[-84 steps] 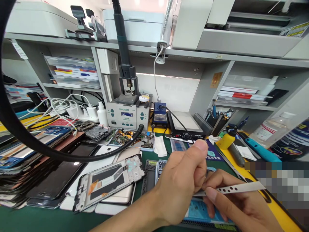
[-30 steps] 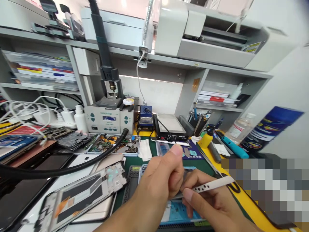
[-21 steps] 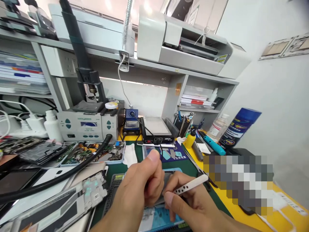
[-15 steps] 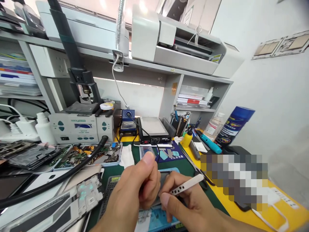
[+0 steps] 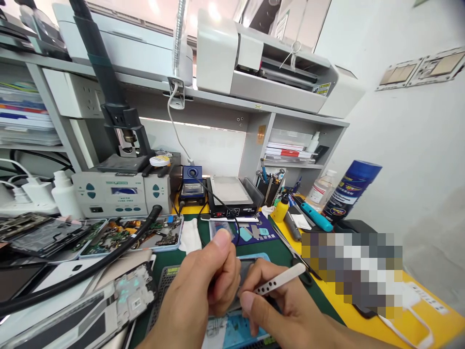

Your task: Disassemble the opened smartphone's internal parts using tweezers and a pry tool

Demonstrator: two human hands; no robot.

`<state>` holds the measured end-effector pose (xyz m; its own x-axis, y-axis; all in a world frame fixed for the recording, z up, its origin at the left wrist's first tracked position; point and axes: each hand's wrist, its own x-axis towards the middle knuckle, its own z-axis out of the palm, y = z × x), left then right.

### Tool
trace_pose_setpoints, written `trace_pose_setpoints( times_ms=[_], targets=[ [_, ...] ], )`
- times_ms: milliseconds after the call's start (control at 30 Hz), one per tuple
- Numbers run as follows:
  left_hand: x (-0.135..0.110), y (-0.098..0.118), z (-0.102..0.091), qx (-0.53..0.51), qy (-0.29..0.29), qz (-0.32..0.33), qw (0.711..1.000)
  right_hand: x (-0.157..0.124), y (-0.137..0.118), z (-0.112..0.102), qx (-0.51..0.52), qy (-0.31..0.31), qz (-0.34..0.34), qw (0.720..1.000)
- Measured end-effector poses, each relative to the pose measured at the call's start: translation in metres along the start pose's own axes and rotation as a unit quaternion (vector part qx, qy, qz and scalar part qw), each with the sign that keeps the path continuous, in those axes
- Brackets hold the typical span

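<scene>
My right hand [image 5: 276, 305] is closed in a pinch around a pair of pale tweezers [image 5: 282, 279] with a row of dark holes; their tips are hidden by the fingers. Beside it, my left hand [image 5: 210, 281] is closed, its fingers curled and the thumb on top; anything inside is hidden. Both hands are over a light-blue, tray-like piece [image 5: 241, 332], mostly covered by them, with a grey panel in it. Under that lies a dark perforated mat [image 5: 160, 293]. An opened phone body [image 5: 125, 295] rests left of my left hand.
A black hose [image 5: 119, 259] crosses the left side over trays of circuit boards [image 5: 163, 232]. Behind are a hot-air station [image 5: 123, 194] and a flat heating plate [image 5: 232, 191]. Scissors [image 5: 290, 247], a yellow bottle [image 5: 280, 209] and a blue spray can [image 5: 350, 189] stand or lie right.
The view has shifted very slightly. Both hands keep practically the same position and grip.
</scene>
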<state>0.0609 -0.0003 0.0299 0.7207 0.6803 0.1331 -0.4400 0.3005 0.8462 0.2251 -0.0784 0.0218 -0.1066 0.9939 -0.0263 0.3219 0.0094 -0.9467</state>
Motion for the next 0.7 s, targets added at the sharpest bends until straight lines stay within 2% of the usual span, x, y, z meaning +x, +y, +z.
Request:
trace_pose_setpoints(
  times_ms=[467,700],
  targets=[
    [-0.0003,0.0004,-0.0006,0.010,-0.004,-0.005,1.000,-0.0020,0.0025,-0.0009,-0.004,-0.001,-0.009,1.000],
    [0.0003,0.0022,0.0002,-0.004,0.016,-0.008,1.000,-0.0006,0.0003,0.0008,0.002,-0.003,0.015,1.000]
  ],
)
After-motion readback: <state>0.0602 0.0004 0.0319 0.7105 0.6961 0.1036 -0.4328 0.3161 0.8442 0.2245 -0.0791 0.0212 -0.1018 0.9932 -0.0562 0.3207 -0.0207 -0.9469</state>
